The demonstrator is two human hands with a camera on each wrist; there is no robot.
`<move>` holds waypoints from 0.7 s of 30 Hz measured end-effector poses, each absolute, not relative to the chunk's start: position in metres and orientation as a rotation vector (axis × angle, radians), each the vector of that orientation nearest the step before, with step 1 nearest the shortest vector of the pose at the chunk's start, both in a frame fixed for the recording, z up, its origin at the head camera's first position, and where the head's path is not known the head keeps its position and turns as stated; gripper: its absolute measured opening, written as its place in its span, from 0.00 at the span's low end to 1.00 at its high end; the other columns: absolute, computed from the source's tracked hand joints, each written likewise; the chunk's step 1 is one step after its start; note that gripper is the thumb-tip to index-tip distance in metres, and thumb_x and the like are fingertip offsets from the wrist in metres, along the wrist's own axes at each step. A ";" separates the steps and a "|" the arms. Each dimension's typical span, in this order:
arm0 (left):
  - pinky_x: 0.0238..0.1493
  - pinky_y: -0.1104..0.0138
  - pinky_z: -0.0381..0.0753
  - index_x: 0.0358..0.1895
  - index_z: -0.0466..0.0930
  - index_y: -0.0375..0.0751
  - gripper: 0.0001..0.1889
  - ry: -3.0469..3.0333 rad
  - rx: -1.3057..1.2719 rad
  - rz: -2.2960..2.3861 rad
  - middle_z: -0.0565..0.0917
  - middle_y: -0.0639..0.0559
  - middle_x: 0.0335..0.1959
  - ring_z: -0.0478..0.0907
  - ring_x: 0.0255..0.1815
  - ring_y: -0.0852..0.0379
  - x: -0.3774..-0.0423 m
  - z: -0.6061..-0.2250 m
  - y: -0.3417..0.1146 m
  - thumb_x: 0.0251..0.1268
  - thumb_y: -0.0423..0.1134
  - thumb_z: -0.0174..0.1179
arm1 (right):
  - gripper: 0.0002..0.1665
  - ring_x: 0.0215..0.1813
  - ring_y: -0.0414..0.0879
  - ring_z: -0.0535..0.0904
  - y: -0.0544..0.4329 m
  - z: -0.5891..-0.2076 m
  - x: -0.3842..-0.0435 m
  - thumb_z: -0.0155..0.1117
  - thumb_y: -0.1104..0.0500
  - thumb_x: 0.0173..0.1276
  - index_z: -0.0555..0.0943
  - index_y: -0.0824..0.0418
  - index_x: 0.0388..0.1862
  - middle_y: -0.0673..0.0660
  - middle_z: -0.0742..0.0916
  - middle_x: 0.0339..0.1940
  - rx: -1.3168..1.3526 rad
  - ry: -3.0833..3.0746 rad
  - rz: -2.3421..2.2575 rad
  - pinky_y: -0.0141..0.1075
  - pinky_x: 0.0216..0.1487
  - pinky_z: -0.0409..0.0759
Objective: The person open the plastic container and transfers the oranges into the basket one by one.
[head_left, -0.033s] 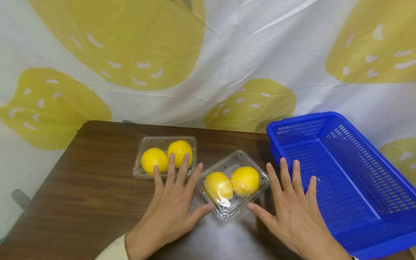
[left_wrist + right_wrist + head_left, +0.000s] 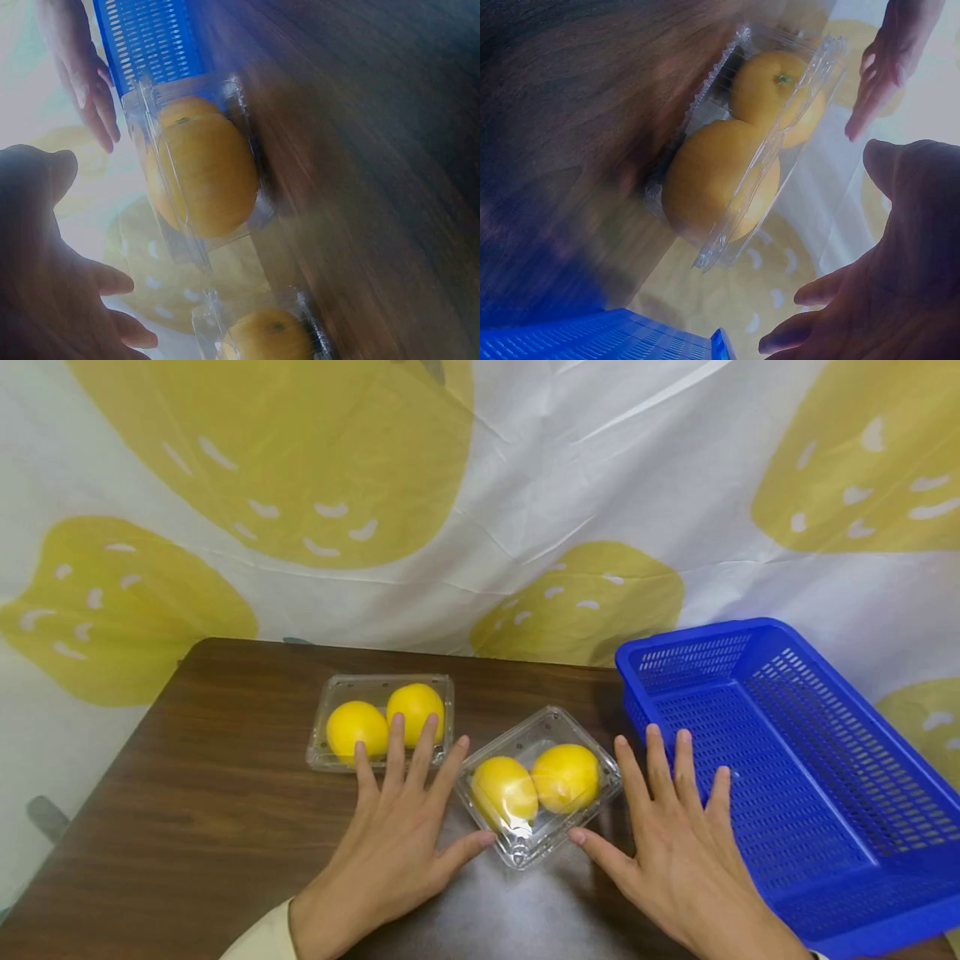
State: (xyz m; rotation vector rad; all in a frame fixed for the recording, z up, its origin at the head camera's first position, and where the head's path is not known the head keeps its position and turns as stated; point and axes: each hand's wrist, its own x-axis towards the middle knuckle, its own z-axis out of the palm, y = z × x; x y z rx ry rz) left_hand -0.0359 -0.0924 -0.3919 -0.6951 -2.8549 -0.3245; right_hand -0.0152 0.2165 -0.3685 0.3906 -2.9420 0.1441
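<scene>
Moulded mark: a small round mark is seen at the six o'clock corner of the near box; whether lettering is borne by it cannot be told.
Cloth print: large yellow shapes with short white dashes are printed on the white cloth, which is hung behind the bench at twelve o'clock; creases are shown in it.
Near box: it is set at the middle of the bench, turned at a slant; two yellow fruits are held side by side under clear plastic, and the plastic is lit by glare.
Far box: another clear box is placed at ten o'clock from the near box, with two more yellow fruits inside; its near edge is partly covered, in the head view, by fingertips.
Blue basket: a slotted plastic basket is stood at three o'clock; its near-box side is partly hidden by a hand.
Left hand: this hand is held above the bench at eight o'clock from the near box, fingers spread apart, nothing gripped.
Right hand: this one is held at four o'clock, fingers likewise apart; the near box is left untouched by both.
Sleeve: a pale cuff is seen at the left wrist.
</scene>
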 end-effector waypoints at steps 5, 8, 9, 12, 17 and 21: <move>0.75 0.13 0.47 0.91 0.57 0.48 0.54 -2.845 -0.703 -0.320 0.43 0.36 0.92 0.37 0.90 0.24 -0.036 -0.391 -0.091 0.73 0.80 0.51 | 0.68 0.89 0.77 0.44 0.216 -0.365 -0.014 0.61 0.21 0.73 0.51 0.60 0.93 0.75 0.55 0.90 0.387 -2.953 0.167 0.88 0.75 0.49; 0.75 0.14 0.46 0.91 0.56 0.48 0.54 -2.846 -0.710 -0.330 0.43 0.37 0.92 0.37 0.90 0.23 -0.037 -0.390 -0.090 0.73 0.80 0.51 | 0.67 0.89 0.78 0.44 0.216 -0.362 -0.014 0.61 0.22 0.74 0.52 0.60 0.93 0.76 0.55 0.90 0.382 -2.974 0.184 0.87 0.76 0.50; 0.76 0.14 0.46 0.91 0.56 0.48 0.54 -2.846 -0.711 -0.338 0.43 0.37 0.92 0.38 0.90 0.23 -0.037 -0.390 -0.089 0.73 0.80 0.50 | 0.67 0.89 0.78 0.43 0.216 -0.362 -0.013 0.61 0.22 0.74 0.51 0.61 0.93 0.76 0.54 0.90 0.381 -2.982 0.189 0.86 0.77 0.50; 0.76 0.14 0.46 0.90 0.58 0.48 0.53 -2.844 -0.712 -0.361 0.43 0.37 0.92 0.40 0.89 0.22 -0.038 -0.389 -0.088 0.74 0.80 0.50 | 0.66 0.89 0.78 0.43 0.215 -0.360 -0.013 0.61 0.22 0.74 0.52 0.61 0.93 0.76 0.54 0.90 0.382 -2.997 0.210 0.84 0.79 0.50; 0.76 0.14 0.47 0.90 0.59 0.47 0.53 -2.848 -0.699 -0.374 0.43 0.37 0.92 0.41 0.89 0.22 -0.039 -0.389 -0.089 0.74 0.79 0.51 | 0.65 0.89 0.78 0.44 0.214 -0.360 -0.011 0.62 0.24 0.75 0.53 0.61 0.93 0.75 0.55 0.90 0.388 -2.991 0.261 0.81 0.82 0.51; 0.76 0.14 0.47 0.89 0.60 0.47 0.53 -2.846 -0.676 -0.381 0.45 0.37 0.92 0.41 0.89 0.23 -0.039 -0.390 -0.090 0.73 0.79 0.53 | 0.63 0.88 0.78 0.47 0.213 -0.361 -0.009 0.64 0.26 0.76 0.56 0.63 0.92 0.76 0.57 0.89 0.410 -2.943 0.326 0.75 0.85 0.50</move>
